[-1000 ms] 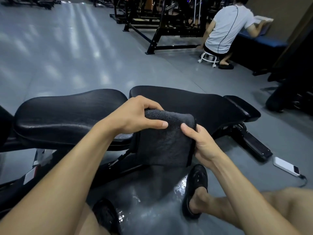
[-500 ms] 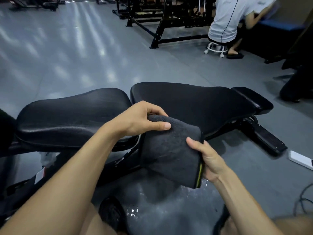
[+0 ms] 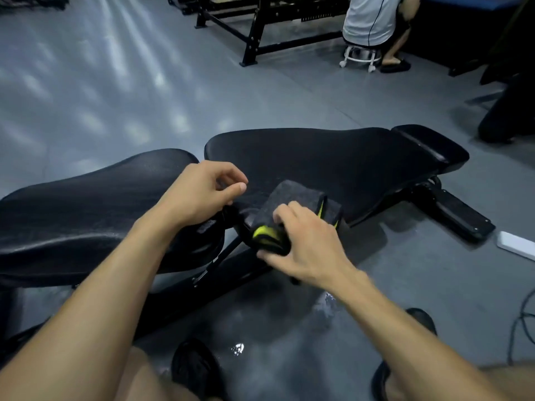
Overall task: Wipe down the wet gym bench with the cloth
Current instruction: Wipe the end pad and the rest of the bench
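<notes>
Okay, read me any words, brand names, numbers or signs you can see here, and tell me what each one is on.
No readable text in this view.
Cloth: green-yellow trim only, no lettering visible.
Bench: plain black pads, no brand visible.
White device on the floor: no marking visible.
Rack at the back: any label is too small and dark to read.
Shirt of the seated person: a dark line, no words.

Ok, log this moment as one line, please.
phase: wipe starting | right hand: grips cloth on bench pad | left hand: off cloth, loosely curled, empty | floor: wet
</notes>
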A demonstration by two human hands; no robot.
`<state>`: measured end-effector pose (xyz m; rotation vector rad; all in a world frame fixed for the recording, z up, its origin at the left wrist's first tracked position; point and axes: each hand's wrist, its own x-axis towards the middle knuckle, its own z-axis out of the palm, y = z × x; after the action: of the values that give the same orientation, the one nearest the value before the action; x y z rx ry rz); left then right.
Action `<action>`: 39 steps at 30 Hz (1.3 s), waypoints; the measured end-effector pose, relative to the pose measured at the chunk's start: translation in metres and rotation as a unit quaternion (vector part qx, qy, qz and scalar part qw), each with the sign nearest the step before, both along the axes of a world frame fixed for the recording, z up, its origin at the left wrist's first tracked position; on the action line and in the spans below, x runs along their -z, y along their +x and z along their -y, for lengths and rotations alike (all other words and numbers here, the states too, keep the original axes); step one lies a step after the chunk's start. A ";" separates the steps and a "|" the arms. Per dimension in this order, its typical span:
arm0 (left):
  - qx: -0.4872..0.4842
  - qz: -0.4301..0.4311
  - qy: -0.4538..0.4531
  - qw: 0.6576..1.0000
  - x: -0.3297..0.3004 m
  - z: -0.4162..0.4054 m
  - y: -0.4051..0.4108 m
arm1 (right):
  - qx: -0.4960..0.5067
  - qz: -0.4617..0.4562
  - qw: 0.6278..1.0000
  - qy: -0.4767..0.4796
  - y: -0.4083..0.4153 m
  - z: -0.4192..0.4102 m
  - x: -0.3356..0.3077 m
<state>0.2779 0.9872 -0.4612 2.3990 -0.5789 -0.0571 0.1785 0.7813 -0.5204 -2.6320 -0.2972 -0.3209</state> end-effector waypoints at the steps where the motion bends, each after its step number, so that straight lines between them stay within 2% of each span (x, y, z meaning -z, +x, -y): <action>1: -0.002 -0.003 -0.001 1.000 0.001 -0.003 0.000 | -0.006 0.000 1.000 -0.012 -0.003 -0.003 0.005; 3: -0.003 -0.006 -0.005 1.000 0.002 -0.009 -0.001 | -0.001 0.033 0.999 0.034 -0.004 0.007 0.008; 5: -0.001 -0.009 -0.005 1.000 0.003 -0.013 -0.003 | -0.002 0.096 0.995 -0.010 -0.003 0.020 0.014; 10: 0.006 -0.017 -0.001 1.000 0.005 -0.018 -0.010 | -0.042 0.011 0.986 -0.158 0.022 0.016 0.027; 17: 0.002 -0.013 -0.021 1.000 0.003 -0.038 -0.017 | 0.063 0.082 0.975 -0.197 0.014 -0.043 0.047; 22: -0.005 -0.007 -0.014 1.000 0.005 -0.044 -0.018 | 0.055 0.066 0.966 -0.244 0.041 -0.082 0.030; 26: -0.004 -0.014 -0.009 1.000 0.007 -0.040 -0.019 | 0.007 0.118 0.977 -0.180 0.021 -0.032 0.047; 31: 0.008 -0.008 -0.004 1.000 0.005 -0.040 -0.018 | 0.024 0.151 0.987 -0.043 0.008 0.046 0.072; 35: 0.012 -0.009 -0.002 1.000 0.005 -0.034 -0.016 | 0.126 0.149 0.969 0.151 0.022 -0.007 0.061; 39: 0.013 0.016 0.004 1.000 0.004 -0.017 -0.011 | 0.103 0.155 0.968 0.167 0.011 -0.055 0.053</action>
<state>0.2672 1.0038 -0.4657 2.4051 -0.6250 -0.0333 0.1899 0.8364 -0.5738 -2.2754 -0.0601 -0.7842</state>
